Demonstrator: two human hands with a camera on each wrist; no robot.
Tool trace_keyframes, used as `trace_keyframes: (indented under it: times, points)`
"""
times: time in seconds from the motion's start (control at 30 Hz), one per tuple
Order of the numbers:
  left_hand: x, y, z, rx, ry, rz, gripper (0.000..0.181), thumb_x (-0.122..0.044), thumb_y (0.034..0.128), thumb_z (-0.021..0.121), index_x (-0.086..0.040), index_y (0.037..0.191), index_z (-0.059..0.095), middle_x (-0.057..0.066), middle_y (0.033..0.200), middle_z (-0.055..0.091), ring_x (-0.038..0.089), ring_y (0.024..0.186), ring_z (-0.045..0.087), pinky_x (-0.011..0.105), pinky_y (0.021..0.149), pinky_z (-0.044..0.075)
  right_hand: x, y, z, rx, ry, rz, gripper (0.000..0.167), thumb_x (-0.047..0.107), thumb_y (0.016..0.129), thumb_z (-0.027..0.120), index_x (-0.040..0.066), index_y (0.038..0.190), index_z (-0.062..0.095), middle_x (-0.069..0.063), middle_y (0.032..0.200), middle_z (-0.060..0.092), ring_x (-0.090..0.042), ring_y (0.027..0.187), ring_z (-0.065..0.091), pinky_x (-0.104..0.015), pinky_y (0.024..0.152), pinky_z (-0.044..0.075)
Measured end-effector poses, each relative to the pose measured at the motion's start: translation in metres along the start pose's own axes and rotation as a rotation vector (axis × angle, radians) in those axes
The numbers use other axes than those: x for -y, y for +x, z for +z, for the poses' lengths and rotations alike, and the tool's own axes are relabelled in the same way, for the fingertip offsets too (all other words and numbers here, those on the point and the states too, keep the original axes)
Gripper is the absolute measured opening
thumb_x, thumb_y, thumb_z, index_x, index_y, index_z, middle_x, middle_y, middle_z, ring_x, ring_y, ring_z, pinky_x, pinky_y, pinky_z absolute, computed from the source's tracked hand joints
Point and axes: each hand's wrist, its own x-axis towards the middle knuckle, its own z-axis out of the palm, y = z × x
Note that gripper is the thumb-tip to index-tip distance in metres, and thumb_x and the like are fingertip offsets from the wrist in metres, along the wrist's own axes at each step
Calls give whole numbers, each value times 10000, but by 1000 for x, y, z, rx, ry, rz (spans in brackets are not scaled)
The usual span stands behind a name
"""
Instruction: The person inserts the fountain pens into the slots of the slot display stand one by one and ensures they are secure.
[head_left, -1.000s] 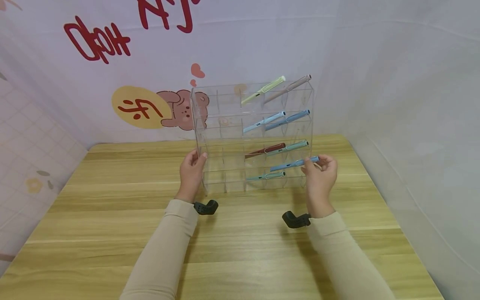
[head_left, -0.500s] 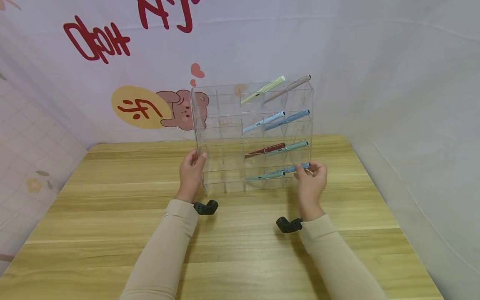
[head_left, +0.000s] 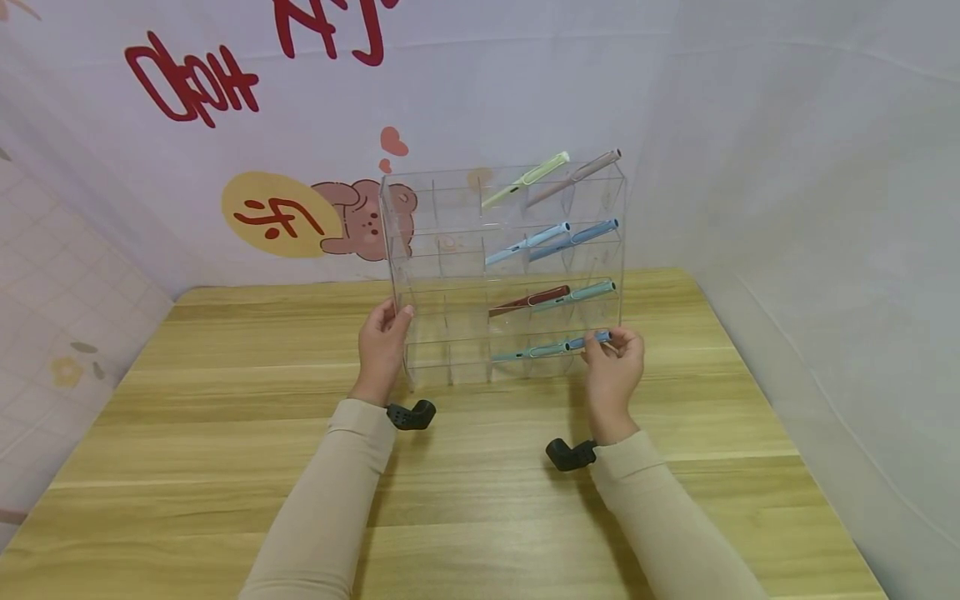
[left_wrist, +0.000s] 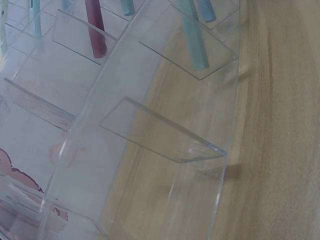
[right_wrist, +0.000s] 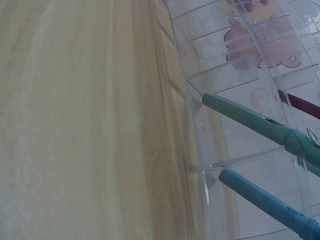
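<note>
A clear acrylic pen rack (head_left: 468,367) stands upright on the table in the head view. My left hand (head_left: 382,346) grips its left side near the bottom, thumb in front. At the lower right, my right hand (head_left: 617,375) pinches the cap end of a blue pen (head_left: 597,338) between thumb and fingers. This pen lies in the bottom row's right-hand compartment; in the right wrist view its barrel (right_wrist: 260,200) rests beyond a divider from a green pen (right_wrist: 245,117). Neither hand shows in its wrist view.
Above are a dark red pen (head_left: 531,301), a teal pen (head_left: 581,296), a light blue pen (head_left: 528,244), another blue pen (head_left: 576,240), a yellow-green pen (head_left: 527,179) and a taupe pen (head_left: 576,177). Behind the wooden table (head_left: 480,517) hangs a printed white cloth (head_left: 525,83).
My right hand has moved left and down, bringing the blue pen from in front of the rack into the bottom right compartment. The left hand has stayed on the rack's side.
</note>
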Motion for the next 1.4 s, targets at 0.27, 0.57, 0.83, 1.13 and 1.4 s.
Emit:
trace_keyframes:
  times: [0.27,0.57,0.83,1.13,1.4]
  points:
    - [1,1,0,7,-13,-13,472,-319,978,568,-73,1374,498,117,1315,542,214,1218,516,405,1033,402,-4,0,-1,7,-13,-7,227,4,907,622,59,1037,445,-49,1003,494,-98,816,607,-171,694,518]
    - [1,2,0,8,-13,-6,478,-328,978,564,-66,1373,498,119,1312,546,220,1205,519,416,1029,401,-5,-1,-4,7,-24,12,297,3,911,618,-48,1124,419,-44,1021,482,-133,869,594,-168,709,511]
    - [3,3,2,2,-20,6,461,-310,978,567,-59,1361,510,126,1301,555,221,1197,526,400,1017,406,-6,-3,-7,11,-21,-1,252,-10,909,615,-15,1081,431,-52,1002,484,-119,843,581,-167,702,504]
    - [2,3,0,18,4,-21,475,-355,976,560,-81,1362,516,110,1305,551,218,1224,511,419,1038,389,-6,-5,-8,2,-29,-6,304,-8,897,628,-58,1124,432,-100,1051,496,-142,901,569,-171,743,496]
    - [-1,2,-8,66,75,-76,539,-446,963,548,-102,1376,502,95,1352,501,237,1262,445,443,1055,358,4,-1,-23,-1,-26,-44,268,112,921,630,62,1131,473,-37,1105,496,-163,976,564,-211,770,478]
